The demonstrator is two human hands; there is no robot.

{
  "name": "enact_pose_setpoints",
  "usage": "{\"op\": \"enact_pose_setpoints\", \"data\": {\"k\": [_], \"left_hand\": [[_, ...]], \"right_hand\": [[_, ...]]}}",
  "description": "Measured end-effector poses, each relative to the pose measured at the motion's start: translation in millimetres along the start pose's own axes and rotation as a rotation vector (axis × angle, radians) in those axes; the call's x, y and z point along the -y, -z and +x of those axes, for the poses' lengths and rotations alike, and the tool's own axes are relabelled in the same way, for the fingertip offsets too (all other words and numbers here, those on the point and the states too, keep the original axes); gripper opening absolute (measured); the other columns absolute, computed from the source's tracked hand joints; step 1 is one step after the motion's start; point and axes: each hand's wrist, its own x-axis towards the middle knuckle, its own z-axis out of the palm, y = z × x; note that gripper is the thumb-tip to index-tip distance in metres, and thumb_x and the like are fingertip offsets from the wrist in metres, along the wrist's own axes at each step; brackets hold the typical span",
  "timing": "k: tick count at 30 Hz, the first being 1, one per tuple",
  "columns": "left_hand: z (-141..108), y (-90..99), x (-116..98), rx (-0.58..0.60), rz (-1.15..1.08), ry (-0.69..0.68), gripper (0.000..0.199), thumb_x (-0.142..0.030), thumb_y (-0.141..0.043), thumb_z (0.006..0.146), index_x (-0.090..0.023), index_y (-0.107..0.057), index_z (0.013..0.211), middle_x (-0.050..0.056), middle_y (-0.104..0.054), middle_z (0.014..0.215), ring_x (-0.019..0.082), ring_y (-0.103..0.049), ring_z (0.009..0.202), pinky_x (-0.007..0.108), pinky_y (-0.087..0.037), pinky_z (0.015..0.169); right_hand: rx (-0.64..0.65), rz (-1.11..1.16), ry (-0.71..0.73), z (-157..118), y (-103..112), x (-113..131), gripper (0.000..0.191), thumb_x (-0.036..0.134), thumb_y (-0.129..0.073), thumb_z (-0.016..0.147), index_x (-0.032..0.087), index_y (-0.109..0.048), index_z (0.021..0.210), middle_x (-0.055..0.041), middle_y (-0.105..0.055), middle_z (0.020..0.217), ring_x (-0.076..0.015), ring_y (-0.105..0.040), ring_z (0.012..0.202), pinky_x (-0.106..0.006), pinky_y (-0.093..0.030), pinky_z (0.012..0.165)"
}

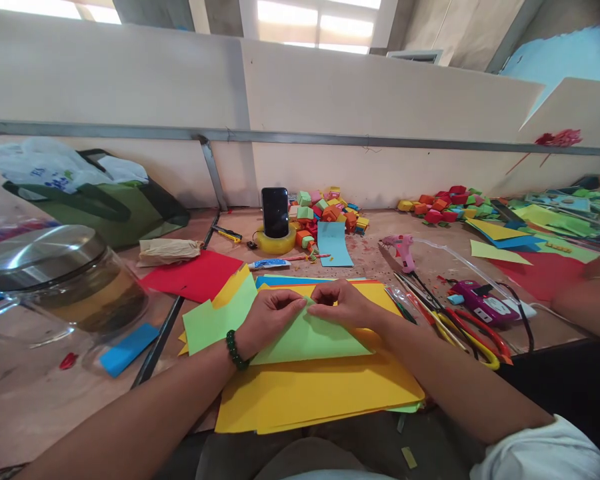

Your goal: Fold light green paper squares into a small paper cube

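Green sheet (313, 343): pos. on top of yellow stack (330, 397), directly in front of the wearer, btwn the forearms. Sheet extends from the fingertips toward the wearer; long axis approx. L–R, near edge roughly parallel to bench front. Far edge peaks where the hands meet. Neither hand is clearly nearer; both are at the peak.

L hand (274, 317): thumb & fingers drawn in, pinching the sheet at the peak. R hand (349, 305): same grip, just R of L hand, tips nearly meeting. Gap btwn thumb & fingers small on both sides. Exact fold under the tips: can't tell, hidden.

Adjacent, L: 2nd green sheet (207, 328) under L wrist area; red sheet (195, 277) beyond it. Far side: glue tube (270, 264), blue strip (335, 245), phone (275, 213) upright at tape roll (280, 242), paper cubes (333, 213) behind. R: glue gun (405, 252), tools (501, 345) incl. red & yellow handles, purple unit (483, 301). Far R: co-worker's hand (585, 293), blurred; grip can't be told.
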Motion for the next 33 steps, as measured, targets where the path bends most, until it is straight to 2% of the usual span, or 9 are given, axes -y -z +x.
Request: {"op": "enact_pose_setpoints", "data": {"k": [4,7,9,12,16,24,28,30,33], "left_hand": [[-1,0.2,4,0.010,0.155,-0.046,0.031,-0.040,-0.054,0.080,-0.014,-0.069,0.073,0.003,-0.067,0.068,0.016,-0.057,0.063,0.024,-0.047,0.058],[-7,-1.1,0,-0.034,0.434,-0.209,0.028,-0.033,-0.051,0.084,-0.018,-0.068,0.101,0.008,-0.070,0.100,0.022,-0.061,0.090,0.034,-0.049,0.078],[-13,-4.2,-7,0.019,0.650,-0.352,0.028,-0.029,-0.050,0.087,-0.021,-0.065,0.108,0.009,-0.065,0.114,0.026,-0.056,0.105,0.043,-0.043,0.092],[-23,-11.2,-18,0.231,0.845,-0.456,0.022,-0.032,-0.049,0.089,-0.020,-0.067,0.094,0.009,-0.067,0.101,0.027,-0.055,0.102,0.049,-0.037,0.094],[-30,-17.4,-25,0.416,0.959,-0.417,0.031,-0.039,-0.048,0.090,-0.017,-0.065,0.077,0.007,-0.065,0.082,0.024,-0.056,0.085,0.043,-0.041,0.082],[-32,-14.5,-26,0.481,1.033,-0.429,0.028,-0.033,-0.046,0.090,-0.016,-0.064,0.077,0.008,-0.062,0.079,0.023,-0.055,0.080,0.039,-0.041,0.075],[-27,-12.0,-27,0.510,1.012,-0.492,0.026,-0.025,-0.044,0.088,-0.017,-0.062,0.071,0.006,-0.059,0.073,0.021,-0.052,0.075,0.040,-0.039,0.079],[-25,-10.5,-27,0.516,0.996,-0.517,0.025,-0.021,-0.043,0.086,-0.017,-0.062,0.070,0.006,-0.058,0.071,0.020,-0.051,0.073,0.039,-0.038,0.079],[-24,-9.2,-26,0.519,1.005,-0.511,0.019,-0.019,-0.047,0.080,-0.017,-0.063,0.069,0.006,-0.058,0.072,0.020,-0.051,0.075,0.039,-0.037,0.080]], "right_hand": [[-0.004,-0.014,-0.009,2,2,-6,0.030,0.042,-0.060,0.073,0.016,-0.052,0.061,0.0049,-0.041,0.054,-0.0070,-0.032,0.051,-0.021,-0.026,0.047],[-0.063,-0.073,-0.037,8,7,-15,0.028,0.039,-0.060,0.073,0.016,-0.053,0.060,0.0048,-0.042,0.052,-0.0076,-0.035,0.050,-0.021,-0.027,0.048],[-0.097,-0.154,-0.077,13,11,-22,0.024,0.035,-0.059,0.071,0.015,-0.054,0.058,0.0044,-0.045,0.052,-0.0081,-0.037,0.051,-0.021,-0.028,0.049],[-0.108,-0.315,-0.129,17,14,-29,0.019,0.027,-0.058,0.071,0.014,-0.056,0.057,0.0037,-0.049,0.053,-0.0086,-0.040,0.053,-0.021,-0.028,0.051],[-0.129,-0.506,-0.168,16,17,-29,0.016,0.023,-0.059,0.073,0.013,-0.059,0.060,0.0028,-0.053,0.055,-0.0093,-0.044,0.056,-0.022,-0.026,0.053],[-0.052,-0.705,-0.238,15,23,-29,0.013,0.026,-0.061,0.079,0.014,-0.066,0.076,0.0006,-0.060,0.066,-0.0113,-0.047,0.061,-0.023,-0.027,0.055],[-0.099,-0.842,-0.005,3,29,-12,0.021,0.013,-0.058,0.079,0.016,-0.066,0.097,-0.0048,-0.067,0.091,-0.0150,-0.055,0.079,-0.024,-0.036,0.068],[0.032,-0.922,0.161,-8,26,3,0.025,0.005,-0.052,0.079,0.016,-0.067,0.096,-0.0066,-0.068,0.097,-0.0168,-0.055,0.088,-0.026,-0.037,0.075],[0.380,-1.066,0.203,-23,11,20,0.018,0.005,-0.053,0.078,0.016,-0.068,0.079,-0.0055,-0.068,0.079,-0.0173,-0.053,0.076,-0.028,-0.036,0.068]]}}
